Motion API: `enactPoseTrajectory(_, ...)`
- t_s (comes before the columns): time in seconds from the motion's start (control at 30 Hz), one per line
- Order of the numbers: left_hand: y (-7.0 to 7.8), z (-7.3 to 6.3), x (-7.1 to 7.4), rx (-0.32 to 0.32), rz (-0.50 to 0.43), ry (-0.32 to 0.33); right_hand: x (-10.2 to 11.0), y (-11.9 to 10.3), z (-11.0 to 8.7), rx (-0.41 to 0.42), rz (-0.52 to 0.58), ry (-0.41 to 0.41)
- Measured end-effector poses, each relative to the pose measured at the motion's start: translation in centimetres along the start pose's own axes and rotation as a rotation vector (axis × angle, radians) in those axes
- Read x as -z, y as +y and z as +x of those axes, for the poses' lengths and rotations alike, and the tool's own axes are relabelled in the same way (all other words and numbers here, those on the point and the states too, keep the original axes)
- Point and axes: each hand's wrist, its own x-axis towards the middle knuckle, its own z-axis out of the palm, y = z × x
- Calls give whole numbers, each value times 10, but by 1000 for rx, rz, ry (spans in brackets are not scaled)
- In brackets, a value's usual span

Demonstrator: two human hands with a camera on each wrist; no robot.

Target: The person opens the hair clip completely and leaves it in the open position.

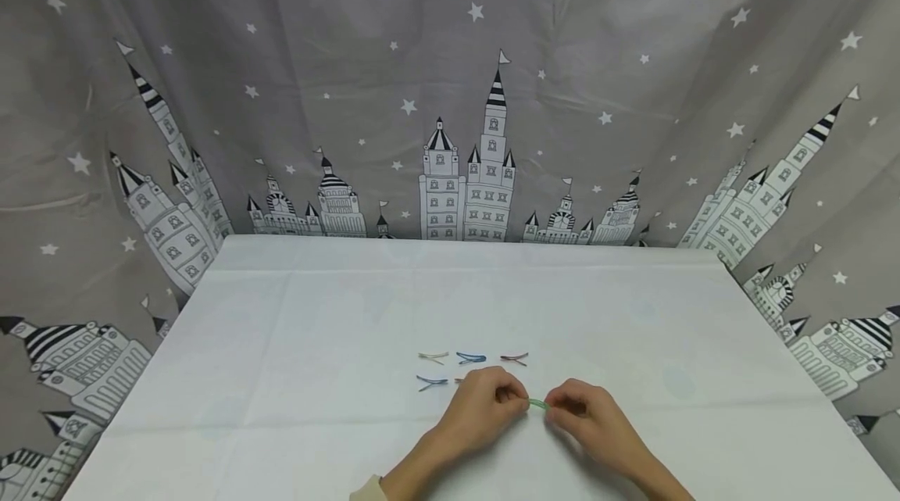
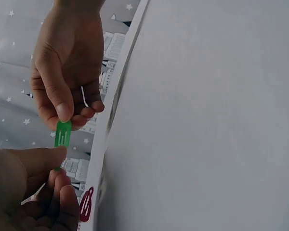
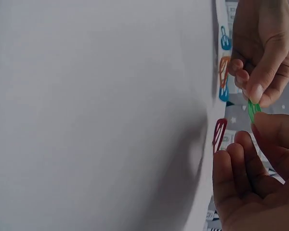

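A green snap hair clip (image 1: pixel 537 403) is stretched between my two hands, just above the white table. My left hand (image 1: pixel 485 403) pinches one end with thumb and fingers, while my right hand (image 1: pixel 594 416) pinches the other. In the left wrist view the green clip (image 2: pixel 62 134) shows its slotted middle between both thumbs. The right wrist view has the same clip (image 3: pixel 253 110) partly covered by fingertips. Beyond the hands, a dark red clip (image 1: pixel 515 359) lies on the table, and an orange clip (image 3: pixel 224 71) is partly hidden behind my left hand in the head view.
More hair clips lie in rows past my left hand: a cream one (image 1: pixel 433 357), a blue one (image 1: pixel 471 358) and another blue one (image 1: pixel 432 382). They rest on the white tablecloth (image 1: pixel 337 329). Behind the table hangs a grey curtain (image 1: pixel 394 40) printed with castles and stars.
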Motion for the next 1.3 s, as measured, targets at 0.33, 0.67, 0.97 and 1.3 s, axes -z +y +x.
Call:
enactPoseTrajectory(0.33,2,-8,27,-11,-25,-13,-11,-17,16,79,19,12)
enactPoseTrajectory(0.67,8,-17,44,-61,-31,-18,-20,-26,18,194,-12,43)
enactPoseTrajectory(0.97,6,-17,55,-91,-4,-52,-20,-32,20,251,-28,83)
enactPoseTrajectory(1.3,9,-16,51,-153,4,-56,-19,-30,16,235,-19,66)
